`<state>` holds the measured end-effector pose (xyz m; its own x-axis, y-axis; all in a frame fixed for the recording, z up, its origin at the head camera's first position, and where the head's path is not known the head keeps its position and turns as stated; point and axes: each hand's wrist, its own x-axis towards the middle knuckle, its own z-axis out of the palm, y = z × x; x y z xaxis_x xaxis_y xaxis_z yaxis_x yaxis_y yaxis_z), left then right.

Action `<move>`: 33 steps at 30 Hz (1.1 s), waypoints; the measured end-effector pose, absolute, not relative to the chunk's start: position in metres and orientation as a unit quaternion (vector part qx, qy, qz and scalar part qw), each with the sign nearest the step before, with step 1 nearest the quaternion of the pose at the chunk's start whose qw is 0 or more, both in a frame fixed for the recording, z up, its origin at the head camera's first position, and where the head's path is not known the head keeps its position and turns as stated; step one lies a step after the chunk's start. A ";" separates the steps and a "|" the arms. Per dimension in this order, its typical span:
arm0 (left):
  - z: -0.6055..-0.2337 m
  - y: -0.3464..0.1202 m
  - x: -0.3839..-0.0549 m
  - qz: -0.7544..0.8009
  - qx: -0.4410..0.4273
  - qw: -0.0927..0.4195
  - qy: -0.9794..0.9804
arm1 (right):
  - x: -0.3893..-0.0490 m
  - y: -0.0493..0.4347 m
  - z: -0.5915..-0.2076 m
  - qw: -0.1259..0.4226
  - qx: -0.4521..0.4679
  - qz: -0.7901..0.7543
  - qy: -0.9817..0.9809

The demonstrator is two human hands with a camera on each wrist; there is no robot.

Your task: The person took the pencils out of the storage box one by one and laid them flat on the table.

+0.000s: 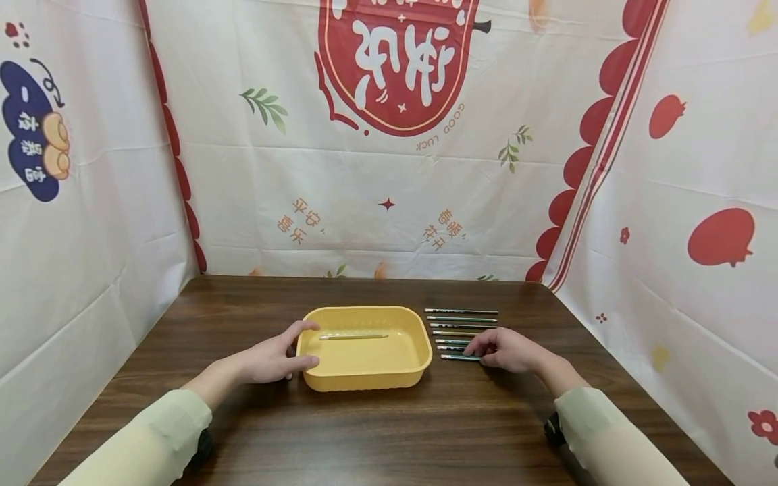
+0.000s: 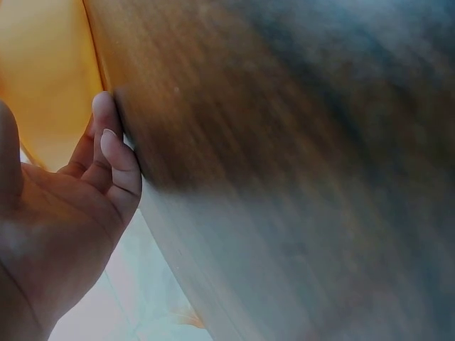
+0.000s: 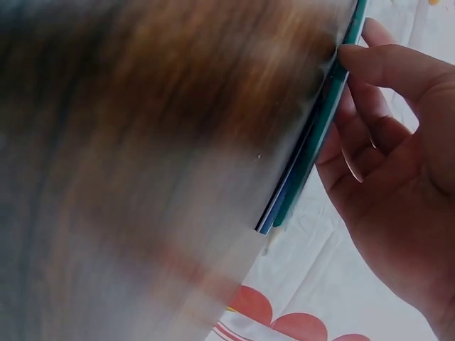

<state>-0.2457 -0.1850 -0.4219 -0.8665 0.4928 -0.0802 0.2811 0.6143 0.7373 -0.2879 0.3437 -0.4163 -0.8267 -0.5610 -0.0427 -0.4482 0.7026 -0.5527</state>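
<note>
A yellow plastic tray [image 1: 365, 383] stands mid-table with one pencil [image 1: 354, 337] lying inside it. My left hand [image 1: 276, 354] holds the tray's left end, thumb and forefinger over the rim and the other fingers against the outside wall. In the left wrist view those fingers [image 2: 106, 142] bend beside the yellow wall. To the right of the tray, several pencils lie in a row, one behind another. My right hand [image 1: 510, 349] pinches the nearest one, a green pencil [image 1: 457, 358], near its right end. The right wrist view shows the thumb on this green pencil [image 3: 313, 135].
Behind the nearest pencil lie the others, including a black pencil [image 1: 462, 311] at the back and a yellowish pencil [image 1: 452, 333] mid-row. The dark wooden table [image 1: 377, 432] is bounded by printed white cloth [image 1: 389, 175] at the back and both sides.
</note>
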 end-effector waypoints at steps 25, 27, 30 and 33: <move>-0.423 -0.186 -0.245 0.386 0.215 0.141 0.886 | -0.288 0.335 -0.417 0.094 -0.264 -0.236 0.931; -0.423 -0.186 -0.245 0.387 0.217 0.141 0.885 | -0.288 0.335 -0.417 0.092 -0.265 -0.235 0.931; -0.423 -0.186 -0.246 0.387 0.221 0.140 0.884 | -0.288 0.335 -0.417 0.090 -0.267 -0.234 0.931; -0.422 -0.185 -0.245 0.386 0.222 0.141 0.884 | -0.287 0.335 -0.417 0.086 -0.268 -0.233 0.931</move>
<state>-0.2455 -0.1852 -0.4219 -0.8620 0.5008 -0.0784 0.2832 0.6040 0.7450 -0.2871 0.3353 -0.4165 -0.8416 -0.5389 -0.0354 -0.4584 0.7475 -0.4808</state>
